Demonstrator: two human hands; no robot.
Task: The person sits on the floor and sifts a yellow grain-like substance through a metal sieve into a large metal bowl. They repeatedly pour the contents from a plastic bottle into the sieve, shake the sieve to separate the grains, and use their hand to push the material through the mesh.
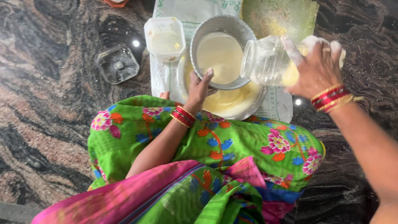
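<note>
My left hand [200,88] grips the near rim of a round steel sieve [209,31] that holds pale flour. The sieve sits tilted over a wide steel plate [244,110] with more flour in it. My right hand [316,66], dusted with flour, holds a clear plastic jar [265,61] on its side, its open mouth pointing at the sieve. A little yellowish flour lies in the jar's bottom end. Red and gold bangles are on both wrists.
A square lidded plastic box [165,38] stands left of the sieve. A clear jar lid [117,63] lies on the dark marbled stone floor [49,103]. A white printed sack [195,10] lies under the plate, a flour-dusted bag [286,16] beyond it. My lap in green flowered cloth [215,145] fills the foreground.
</note>
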